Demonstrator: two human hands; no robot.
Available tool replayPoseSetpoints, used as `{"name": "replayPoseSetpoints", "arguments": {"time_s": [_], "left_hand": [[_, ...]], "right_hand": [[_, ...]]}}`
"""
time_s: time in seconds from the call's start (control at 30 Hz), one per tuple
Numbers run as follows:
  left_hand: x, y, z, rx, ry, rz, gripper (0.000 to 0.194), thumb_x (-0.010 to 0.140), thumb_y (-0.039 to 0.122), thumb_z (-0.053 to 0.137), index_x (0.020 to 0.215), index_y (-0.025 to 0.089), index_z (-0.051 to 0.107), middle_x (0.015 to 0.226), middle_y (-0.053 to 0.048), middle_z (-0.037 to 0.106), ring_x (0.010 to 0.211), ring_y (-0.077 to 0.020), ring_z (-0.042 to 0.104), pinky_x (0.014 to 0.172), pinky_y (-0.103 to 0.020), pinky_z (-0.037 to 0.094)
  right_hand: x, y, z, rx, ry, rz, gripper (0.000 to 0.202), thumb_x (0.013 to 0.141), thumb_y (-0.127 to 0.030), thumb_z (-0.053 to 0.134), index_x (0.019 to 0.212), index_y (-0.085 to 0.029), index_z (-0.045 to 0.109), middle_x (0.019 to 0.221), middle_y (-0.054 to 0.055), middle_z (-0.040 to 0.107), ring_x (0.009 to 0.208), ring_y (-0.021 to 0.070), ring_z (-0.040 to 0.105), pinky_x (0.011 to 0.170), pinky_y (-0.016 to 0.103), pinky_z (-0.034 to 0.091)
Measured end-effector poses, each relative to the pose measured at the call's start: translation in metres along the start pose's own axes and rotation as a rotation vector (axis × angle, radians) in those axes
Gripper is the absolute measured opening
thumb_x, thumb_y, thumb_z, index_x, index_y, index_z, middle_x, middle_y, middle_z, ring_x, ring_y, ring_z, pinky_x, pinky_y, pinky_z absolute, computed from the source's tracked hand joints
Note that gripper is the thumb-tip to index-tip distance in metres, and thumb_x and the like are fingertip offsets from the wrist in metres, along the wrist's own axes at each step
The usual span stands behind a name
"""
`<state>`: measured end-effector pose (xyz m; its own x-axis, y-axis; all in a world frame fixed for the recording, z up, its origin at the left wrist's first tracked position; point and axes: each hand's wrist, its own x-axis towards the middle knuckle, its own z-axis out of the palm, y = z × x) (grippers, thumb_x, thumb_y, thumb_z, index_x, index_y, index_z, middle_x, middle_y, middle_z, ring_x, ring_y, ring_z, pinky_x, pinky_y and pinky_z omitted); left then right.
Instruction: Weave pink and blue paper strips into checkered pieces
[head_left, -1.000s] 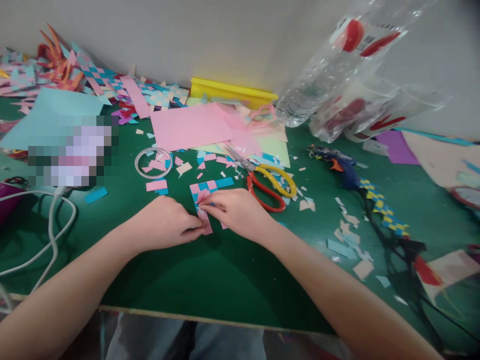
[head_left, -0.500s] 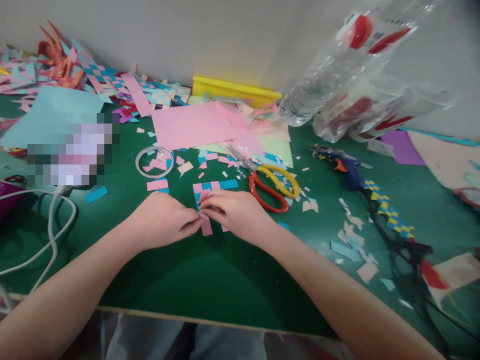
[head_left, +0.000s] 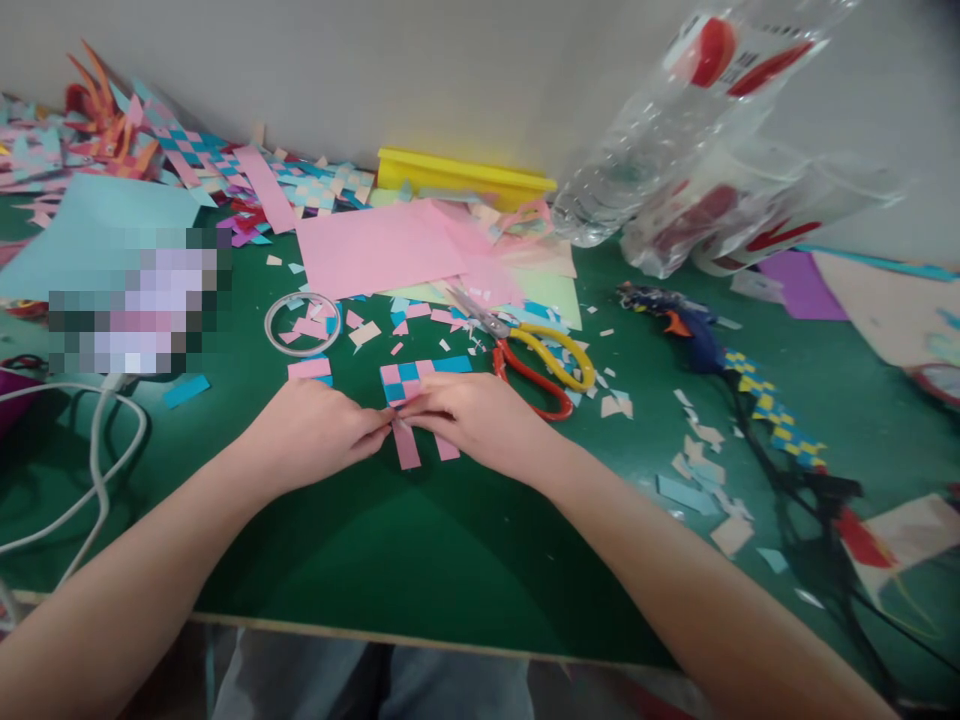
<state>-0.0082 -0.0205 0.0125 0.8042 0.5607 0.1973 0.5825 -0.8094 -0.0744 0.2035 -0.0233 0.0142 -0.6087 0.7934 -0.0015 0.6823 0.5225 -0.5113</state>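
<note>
A small weave of pink and blue paper strips (head_left: pixel 406 374) lies on the green table (head_left: pixel 360 560) between my hands. My left hand (head_left: pixel 319 432) pinches its left edge, fingers closed. From the other side my right hand (head_left: pixel 476 425) has thumb and fingertips pressed together on the same weave, covering part of it. Two pink strip ends (head_left: pixel 407 443) stick out toward me. Behind my right hand lie scissors (head_left: pixel 551 362) with red and yellow handles. A clear tape ring (head_left: pixel 268 325) and a pink strip (head_left: pixel 309 369) are beyond my left hand.
Pink sheets (head_left: pixel 375 245) lie behind the scraps, near a yellow strip (head_left: pixel 465 178). A plastic bottle (head_left: pixel 637 150) and bagged cups (head_left: pixel 780 210) stand back right. A glue gun (head_left: pixel 694 340) is at right. A white cable (head_left: pixel 101 470) curls at left.
The pink flap that stood up at my right fingertips now lies down, showing more of the checkered weave. The view has shifted slightly. Both hands stay at the weave.
</note>
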Motion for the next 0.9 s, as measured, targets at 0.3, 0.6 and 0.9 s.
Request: {"name": "replayPoseSetpoints", "arguments": {"time_s": [0.3, 0.6, 0.9], "left_hand": [[0.003, 0.012, 0.002, -0.038, 0.006, 0.210, 0.035, 0.096, 0.030, 0.037, 0.087, 0.022, 0.069, 0.050, 0.002, 0.063, 0.041, -0.0139, 0.054, 0.042, -0.028, 0.024], [0.004, 0.012, 0.000, -0.138, -0.140, 0.154, 0.038, 0.097, 0.037, 0.035, 0.093, 0.025, 0.071, 0.059, 0.000, 0.069, 0.044, -0.0140, 0.056, 0.044, -0.029, 0.025], [0.003, 0.012, 0.002, -0.155, -0.115, 0.176, 0.027, 0.094, 0.034, 0.044, 0.094, 0.026, 0.070, 0.066, 0.001, 0.071, 0.047, -0.0129, 0.058, 0.044, -0.027, 0.026]], "right_hand": [[0.000, -0.001, -0.004, -0.217, -0.015, -0.082, 0.023, 0.094, -0.027, 0.049, 0.089, -0.020, 0.071, 0.092, 0.003, 0.069, 0.081, 0.0131, 0.063, 0.062, 0.024, 0.040], [0.001, -0.005, -0.011, -0.425, -0.078, -0.263, 0.020, 0.085, -0.007, 0.050, 0.079, -0.017, 0.066, 0.079, 0.000, 0.063, 0.069, 0.0117, 0.052, 0.053, 0.027, 0.024], [0.002, -0.008, -0.007, -0.462, -0.072, -0.280, 0.022, 0.090, -0.011, 0.045, 0.077, -0.015, 0.064, 0.076, 0.002, 0.062, 0.066, 0.0123, 0.050, 0.053, 0.028, 0.024]]}}
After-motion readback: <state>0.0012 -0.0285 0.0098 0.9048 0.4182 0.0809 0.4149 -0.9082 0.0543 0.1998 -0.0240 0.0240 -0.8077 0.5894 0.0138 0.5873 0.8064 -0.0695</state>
